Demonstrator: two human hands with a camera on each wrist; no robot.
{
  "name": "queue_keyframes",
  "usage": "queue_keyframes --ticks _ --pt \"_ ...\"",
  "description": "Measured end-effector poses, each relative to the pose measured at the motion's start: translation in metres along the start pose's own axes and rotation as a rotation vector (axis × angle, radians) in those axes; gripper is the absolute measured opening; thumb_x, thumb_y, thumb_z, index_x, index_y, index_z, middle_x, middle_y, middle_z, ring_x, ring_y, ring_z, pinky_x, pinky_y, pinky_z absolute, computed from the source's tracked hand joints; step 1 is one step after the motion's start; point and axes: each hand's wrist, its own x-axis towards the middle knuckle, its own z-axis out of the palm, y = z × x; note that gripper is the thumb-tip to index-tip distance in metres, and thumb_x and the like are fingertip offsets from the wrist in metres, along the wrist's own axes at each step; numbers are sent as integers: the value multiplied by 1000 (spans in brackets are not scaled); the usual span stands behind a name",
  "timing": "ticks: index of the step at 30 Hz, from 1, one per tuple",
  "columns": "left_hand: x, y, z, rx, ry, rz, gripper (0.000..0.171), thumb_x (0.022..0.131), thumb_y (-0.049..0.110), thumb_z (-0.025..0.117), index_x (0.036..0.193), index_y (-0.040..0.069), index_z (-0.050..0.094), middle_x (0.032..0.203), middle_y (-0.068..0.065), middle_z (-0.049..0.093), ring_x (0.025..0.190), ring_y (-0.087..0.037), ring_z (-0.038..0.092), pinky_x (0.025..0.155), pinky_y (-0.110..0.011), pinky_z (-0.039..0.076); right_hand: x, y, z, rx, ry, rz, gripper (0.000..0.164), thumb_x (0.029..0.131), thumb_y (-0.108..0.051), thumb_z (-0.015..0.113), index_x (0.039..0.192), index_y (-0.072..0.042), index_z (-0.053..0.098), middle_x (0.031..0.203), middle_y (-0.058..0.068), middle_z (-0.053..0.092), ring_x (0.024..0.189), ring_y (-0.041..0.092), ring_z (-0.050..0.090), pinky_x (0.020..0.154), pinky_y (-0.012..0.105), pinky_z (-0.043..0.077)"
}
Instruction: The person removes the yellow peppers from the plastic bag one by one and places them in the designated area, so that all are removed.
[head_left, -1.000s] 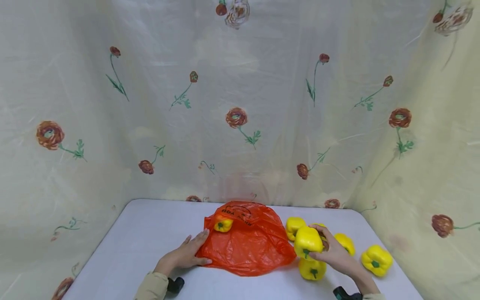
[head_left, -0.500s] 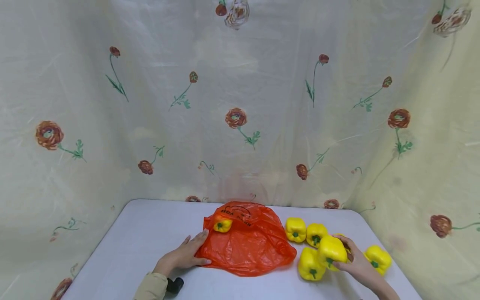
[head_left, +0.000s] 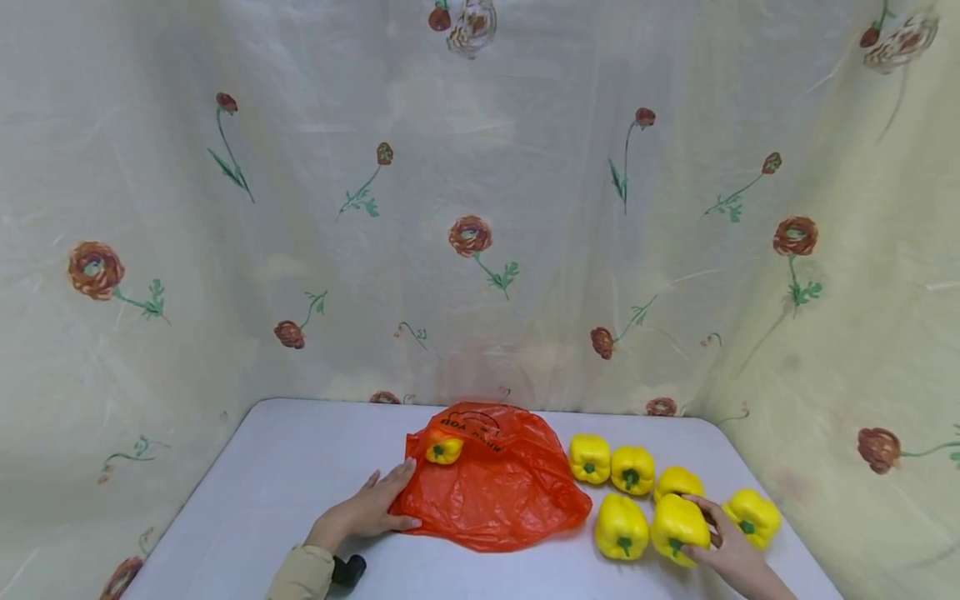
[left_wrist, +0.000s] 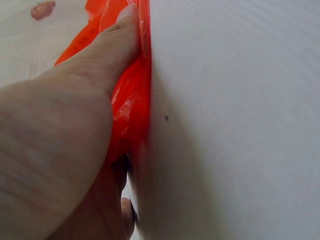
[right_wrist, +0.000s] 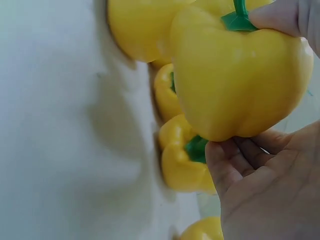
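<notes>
My right hand (head_left: 726, 537) holds a yellow bell pepper (head_left: 677, 529) close over the table, at the near end of the pepper group. In the right wrist view, my thumb is beside the green stem of this pepper (right_wrist: 240, 75) and my fingertips touch its opposite side. My left hand (head_left: 369, 507) rests on the left edge of a red plastic bag (head_left: 495, 504), fingers extended and spread. Another yellow pepper (head_left: 444, 451) shows at the bag's upper left, partly covered by its red film. In the left wrist view, my thumb lies along the crumpled bag (left_wrist: 131, 107).
Beside the held pepper stands another yellow pepper (head_left: 621, 527). A row behind them has a pepper (head_left: 589, 458) near the bag, a second (head_left: 632, 470) and a third (head_left: 678, 482). A further pepper (head_left: 752, 517) sits near the right edge of the white table (head_left: 315, 450).
My right hand has carried the pepper rightward, away from the bag, and lowered it beside another pepper. My left hand and the bag have stayed put.
</notes>
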Motion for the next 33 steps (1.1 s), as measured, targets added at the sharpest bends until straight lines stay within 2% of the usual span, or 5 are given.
queue_keyframes --ticks 7,15,21,33 --pt "1 -1 1 6 -8 -1 103 83 63 61 156 10 11 163 -9 16 149 -31 15 120 -57 6 3 8 7 33 -32 17 86 88 -25 67 147 6 12 146 38 19 132 55 30 103 57 41" --pt "1 0 -1 4 -8 -3 103 83 63 61 156 10 11 163 -9 15 150 -31 15 121 -56 5 6 17 11 -57 -11 -12 84 86 -26 67 145 8 18 146 37 23 131 54 31 103 60 39" --pt "-1 3 -1 -4 -11 -3 103 83 61 62 156 8 12 162 -10 16 149 -32 15 120 -57 6 7 26 13 -71 -13 -3 86 83 -26 68 144 9 19 145 37 24 131 54 31 103 62 37" --pt "-2 4 -2 0 0 -10 103 82 61 63 155 9 13 162 -10 18 149 -32 17 120 -58 6 8 25 13 -71 -38 26 89 85 -32 67 149 6 16 147 39 22 131 53 30 103 67 33"
